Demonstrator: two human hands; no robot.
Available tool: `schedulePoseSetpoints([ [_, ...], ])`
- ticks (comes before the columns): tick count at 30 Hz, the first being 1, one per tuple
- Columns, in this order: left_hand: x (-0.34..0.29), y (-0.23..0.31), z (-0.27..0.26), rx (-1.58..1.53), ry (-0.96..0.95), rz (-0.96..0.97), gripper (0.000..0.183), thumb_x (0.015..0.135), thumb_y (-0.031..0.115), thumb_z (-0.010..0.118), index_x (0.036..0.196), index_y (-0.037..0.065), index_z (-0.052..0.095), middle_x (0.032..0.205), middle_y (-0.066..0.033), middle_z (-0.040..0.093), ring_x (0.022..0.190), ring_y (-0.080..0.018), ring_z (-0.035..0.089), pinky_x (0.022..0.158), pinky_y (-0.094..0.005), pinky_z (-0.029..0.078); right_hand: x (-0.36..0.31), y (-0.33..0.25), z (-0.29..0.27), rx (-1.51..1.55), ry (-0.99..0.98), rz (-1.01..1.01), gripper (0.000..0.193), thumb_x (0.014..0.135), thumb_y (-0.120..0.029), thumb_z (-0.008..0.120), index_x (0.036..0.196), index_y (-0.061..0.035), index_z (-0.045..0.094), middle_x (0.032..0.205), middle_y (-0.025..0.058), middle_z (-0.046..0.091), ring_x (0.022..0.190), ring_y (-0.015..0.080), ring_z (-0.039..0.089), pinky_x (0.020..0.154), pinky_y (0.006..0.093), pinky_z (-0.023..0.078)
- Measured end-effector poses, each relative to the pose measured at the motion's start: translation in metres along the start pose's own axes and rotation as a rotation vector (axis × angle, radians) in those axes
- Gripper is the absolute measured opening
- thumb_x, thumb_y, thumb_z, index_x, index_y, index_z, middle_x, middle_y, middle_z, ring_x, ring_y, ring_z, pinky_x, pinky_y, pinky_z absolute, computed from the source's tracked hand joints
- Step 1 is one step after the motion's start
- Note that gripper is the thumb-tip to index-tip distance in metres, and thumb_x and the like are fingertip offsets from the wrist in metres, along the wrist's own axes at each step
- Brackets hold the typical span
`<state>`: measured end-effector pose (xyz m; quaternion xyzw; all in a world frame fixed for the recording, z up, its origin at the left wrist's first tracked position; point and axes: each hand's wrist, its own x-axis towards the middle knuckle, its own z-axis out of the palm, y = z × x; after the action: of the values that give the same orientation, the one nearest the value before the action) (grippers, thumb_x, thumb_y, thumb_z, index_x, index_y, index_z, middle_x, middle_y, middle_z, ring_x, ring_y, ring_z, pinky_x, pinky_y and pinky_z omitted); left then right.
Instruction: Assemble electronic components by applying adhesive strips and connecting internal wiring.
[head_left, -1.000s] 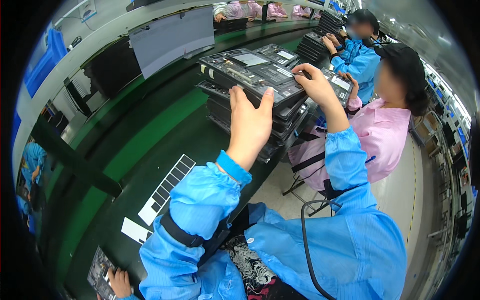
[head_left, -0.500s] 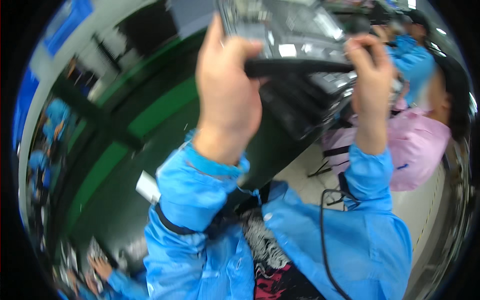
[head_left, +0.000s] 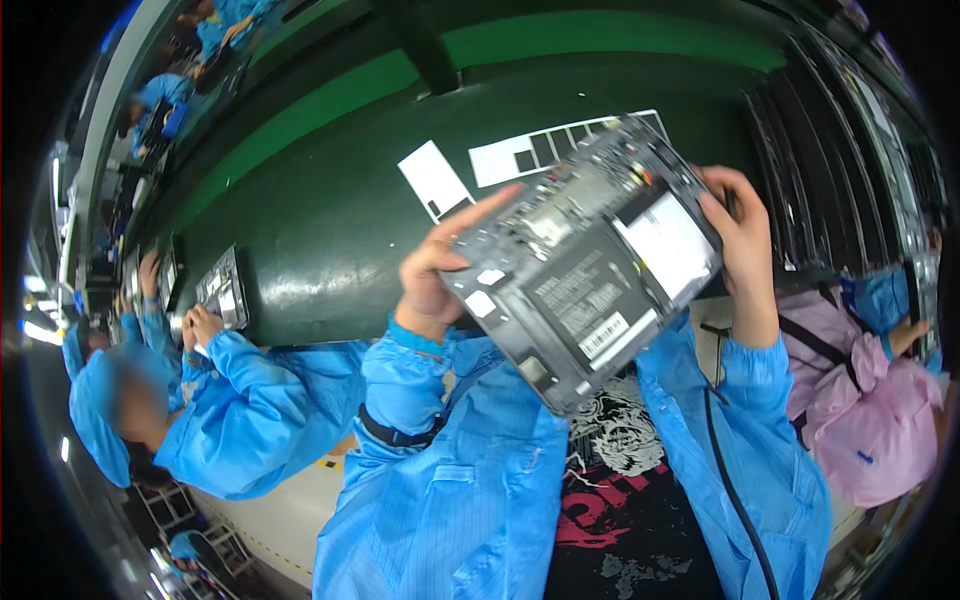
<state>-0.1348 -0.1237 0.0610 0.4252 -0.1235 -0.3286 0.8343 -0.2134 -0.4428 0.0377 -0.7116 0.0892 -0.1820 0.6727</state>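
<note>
An open laptop base (head_left: 590,335) is held up in front of my chest, tilted, its inner side showing. A black battery (head_left: 590,290), a silver-white rectangular part (head_left: 668,245) and a circuit board (head_left: 545,225) are visible in it. My left hand (head_left: 432,275) grips its left edge, thumb and fingers closed about the rim. At the upper right edge, my right hand (head_left: 742,225) pinches the frame; some of its fingers are hidden behind it.
On the green bench (head_left: 330,260) lie a white label sheet (head_left: 432,175) and a longer sheet with dark squares (head_left: 495,160). Black panels (head_left: 800,160) stand in a row at right. A blue-clad co-worker (head_left: 270,410) works at left; a pink-clad person (head_left: 870,430) is at right.
The laptop base has come down and nearer to my chest, its inside now facing up at me. My view has swung right along the bench, bringing in the label sheets and panel row.
</note>
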Motion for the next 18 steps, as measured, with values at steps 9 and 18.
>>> schedulePoseSetpoints([
  [9,0.013,-0.071,0.023,0.416,0.335,0.248,0.070,0.097,0.018,0.055,0.145,-0.012,0.015,0.145,-0.0271,0.033,0.127,-0.0280,0.045,0.106,-0.0328,0.035,-0.043,0.059,-0.030,-0.106,0.551,0.046,0.019,0.094,-0.008,0.060,0.109,0.0049,0.062,0.102,0.0080,0.065,0.092,0.0118,0.059,0.084,0.0235,0.046],
  [18,-0.011,-0.050,0.005,1.271,0.222,0.182,0.064,0.088,0.011,0.062,0.142,-0.006,0.034,0.148,-0.0245,0.034,0.137,-0.0398,0.034,0.110,-0.0378,0.033,-0.035,0.050,-0.011,-0.431,0.432,0.085,0.022,0.093,-0.006,0.059,0.111,0.0055,0.060,0.097,0.0055,0.065,0.085,0.0087,0.056,0.080,0.0225,0.045],
])
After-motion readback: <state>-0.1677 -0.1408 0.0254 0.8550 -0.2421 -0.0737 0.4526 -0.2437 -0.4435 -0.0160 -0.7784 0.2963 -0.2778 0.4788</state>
